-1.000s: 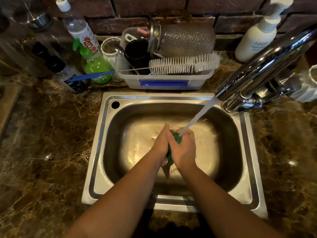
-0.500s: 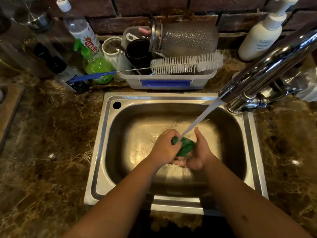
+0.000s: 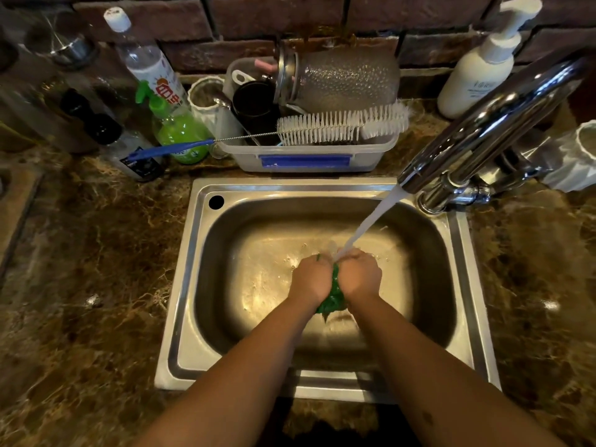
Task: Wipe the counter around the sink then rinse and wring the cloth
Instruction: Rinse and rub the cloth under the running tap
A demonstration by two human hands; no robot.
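Now both fists, left hand (image 3: 310,279), right hand (image 3: 360,275), squeezing green cloth (image 3: 333,298), knuckles up

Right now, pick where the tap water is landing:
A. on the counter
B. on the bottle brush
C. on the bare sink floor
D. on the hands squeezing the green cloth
D: the stream from the faucet falls where the left hand and right hand grip the green cloth over the sink.
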